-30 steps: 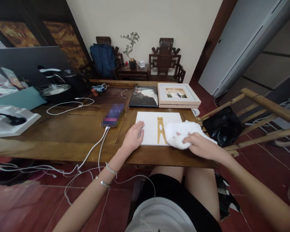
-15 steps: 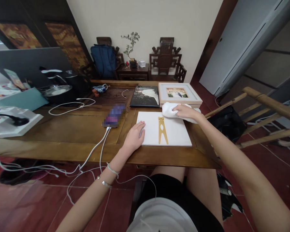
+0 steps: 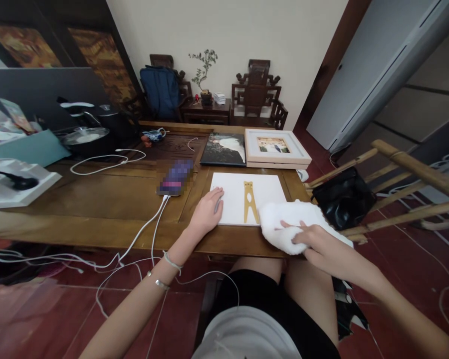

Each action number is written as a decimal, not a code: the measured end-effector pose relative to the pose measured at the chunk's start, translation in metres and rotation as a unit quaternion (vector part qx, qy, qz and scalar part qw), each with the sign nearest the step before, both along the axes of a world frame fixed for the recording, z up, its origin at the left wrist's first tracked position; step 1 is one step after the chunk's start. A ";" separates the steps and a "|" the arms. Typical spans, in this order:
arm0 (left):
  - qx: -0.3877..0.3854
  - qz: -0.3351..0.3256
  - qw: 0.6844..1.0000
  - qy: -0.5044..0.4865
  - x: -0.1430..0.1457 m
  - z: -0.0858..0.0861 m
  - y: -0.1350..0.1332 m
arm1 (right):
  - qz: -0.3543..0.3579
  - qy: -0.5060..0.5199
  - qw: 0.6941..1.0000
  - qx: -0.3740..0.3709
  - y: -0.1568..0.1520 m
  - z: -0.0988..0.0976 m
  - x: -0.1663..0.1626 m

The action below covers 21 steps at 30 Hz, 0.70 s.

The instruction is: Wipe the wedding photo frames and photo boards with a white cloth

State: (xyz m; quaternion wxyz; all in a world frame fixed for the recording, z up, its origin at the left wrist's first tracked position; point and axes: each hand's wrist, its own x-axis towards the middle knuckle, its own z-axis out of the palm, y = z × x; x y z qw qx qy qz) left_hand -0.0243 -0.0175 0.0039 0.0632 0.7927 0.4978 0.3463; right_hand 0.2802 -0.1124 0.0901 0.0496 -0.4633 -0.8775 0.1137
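A flat white board (image 3: 230, 199) lies near the table's front edge, with a gold cat-shaped figure (image 3: 248, 192) on its face. My left hand (image 3: 208, 208) rests on the board's left edge, fingers stretched out. In my right hand (image 3: 316, 244) is a fluffy white cloth (image 3: 284, 214), gripped at its near side. The cloth covers the board's front right corner and reaches past the table's edge.
Behind the board lie a dark photo panel (image 3: 223, 149) and pale picture frames (image 3: 277, 148). A phone (image 3: 175, 177) with white cables is left of my left hand. A bamboo chair (image 3: 415, 169) holding a black bag (image 3: 344, 197) stands at the right.
My right hand has brought the white cloth from the board's back right corner toward me, to its front right corner. My left hand has stayed on the left edge.
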 end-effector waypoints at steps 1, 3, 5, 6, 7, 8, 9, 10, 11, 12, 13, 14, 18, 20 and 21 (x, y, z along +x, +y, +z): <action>0.000 0.000 1.000 0.001 0.000 0.000 0.000 | -0.003 0.001 1.000 -0.002 -0.004 0.000 0.001; -0.001 -0.001 1.000 0.003 0.000 0.000 0.000 | -0.014 -0.007 1.000 -0.010 -0.003 0.003 0.000; -0.004 -0.002 1.000 0.002 0.000 0.001 0.000 | -0.025 -0.021 0.999 -0.015 0.009 0.008 -0.004; -0.005 -0.002 1.000 0.001 0.000 0.001 0.000 | -0.027 -0.026 0.999 -0.017 0.018 0.010 -0.006; -0.006 -0.002 1.000 0.000 0.000 0.001 0.000 | -0.026 -0.029 0.999 -0.018 0.029 0.012 -0.009; -0.005 -0.002 1.000 -0.001 0.000 0.001 0.000 | -0.025 -0.029 0.999 -0.017 0.042 0.014 -0.011; -0.004 -0.002 1.000 -0.001 0.000 0.001 0.000 | -0.024 -0.026 0.999 -0.016 0.056 0.014 -0.013; -0.003 -0.001 1.000 0.000 0.000 0.001 0.000 | -0.027 -0.022 0.999 -0.012 0.070 0.014 -0.014; -0.002 0.000 1.000 0.001 -0.001 0.001 0.000 | -0.034 -0.016 0.999 -0.006 0.085 0.014 -0.015; -0.002 0.000 1.000 0.002 -0.001 0.001 0.000 | -0.041 -0.011 0.999 0.001 0.100 0.012 -0.017; -0.001 0.000 1.000 0.003 -0.001 0.000 0.000 | -0.048 -0.007 0.999 0.007 0.115 0.011 -0.017; 0.000 0.000 1.000 0.002 -0.001 0.000 0.000 | -0.052 -0.005 0.999 0.011 0.130 0.009 -0.018; -0.001 -0.001 1.000 -0.003 -0.001 0.000 0.000 | -0.045 -0.010 0.999 0.016 0.174 0.004 -0.021; -0.002 -0.003 1.000 -0.004 -0.001 0.000 0.000 | -0.047 -0.009 0.999 0.019 0.185 0.003 -0.022; -0.002 -0.002 1.000 -0.005 -0.001 0.000 0.000 | -0.050 -0.006 0.998 0.022 0.188 0.002 -0.022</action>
